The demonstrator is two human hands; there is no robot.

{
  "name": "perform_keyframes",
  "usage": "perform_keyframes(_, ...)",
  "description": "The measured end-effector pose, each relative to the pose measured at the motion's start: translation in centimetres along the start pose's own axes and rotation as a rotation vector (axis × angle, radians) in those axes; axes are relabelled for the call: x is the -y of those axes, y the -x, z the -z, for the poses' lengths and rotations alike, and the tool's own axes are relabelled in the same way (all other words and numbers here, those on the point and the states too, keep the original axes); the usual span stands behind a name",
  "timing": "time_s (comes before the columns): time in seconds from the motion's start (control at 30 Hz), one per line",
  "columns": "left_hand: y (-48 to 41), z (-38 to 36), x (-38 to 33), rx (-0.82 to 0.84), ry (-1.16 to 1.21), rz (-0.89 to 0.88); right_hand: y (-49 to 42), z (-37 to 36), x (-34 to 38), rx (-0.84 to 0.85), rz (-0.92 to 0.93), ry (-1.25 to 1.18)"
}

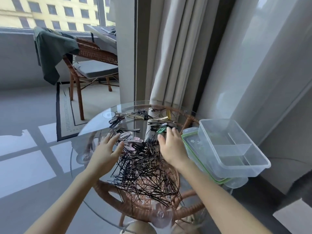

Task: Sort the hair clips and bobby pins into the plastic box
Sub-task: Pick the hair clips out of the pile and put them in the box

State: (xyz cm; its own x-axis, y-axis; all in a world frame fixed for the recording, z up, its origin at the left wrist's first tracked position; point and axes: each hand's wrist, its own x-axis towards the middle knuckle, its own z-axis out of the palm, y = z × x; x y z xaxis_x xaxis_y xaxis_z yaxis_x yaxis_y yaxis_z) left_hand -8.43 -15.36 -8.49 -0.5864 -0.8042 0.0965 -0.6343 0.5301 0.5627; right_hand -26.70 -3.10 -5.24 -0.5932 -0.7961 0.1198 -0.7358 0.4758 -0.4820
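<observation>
A big heap of black bobby pins [145,171] lies on the round glass table [94,125]. Beyond it are scattered hair clips [135,117] in black, silver and gold, plus a green clip [161,130] and a pink one [133,141]. My left hand [106,149] hovers at the heap's left side, fingers spread and holding nothing. On the heap's right side my right hand [172,146] is spread too, fingertips close to the green clip. The clear plastic box [233,149] with inner dividers sits at the table's right edge on its green-rimmed lid [190,146].
The glass top rests on a rattan frame [138,208]. Beige curtains [172,56] and a grey wall stand behind the table. A rattan chair [91,65] draped with a dark green cloth stands at the back left on a rug.
</observation>
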Motion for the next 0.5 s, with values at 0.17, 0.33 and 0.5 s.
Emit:
perform_keyframes(0.17, -0.3, -0.6, -1.2, 0.017, 0.003, -0.03, -5.9, 0.3, -0.3, 0.092, -0.189, 0.071)
perform_keyframes(0.33, -1.4, 0.2, -0.9, -0.17, 0.116, -0.013, -4.5, -1.5, 1.3, 0.185, -0.137, -0.001)
perform_keyframes(0.5, -6.0, 1.9, 1.6, -0.267, 0.086, 0.055, -6.0, -0.9, 0.6, -0.051, -0.067, -0.131)
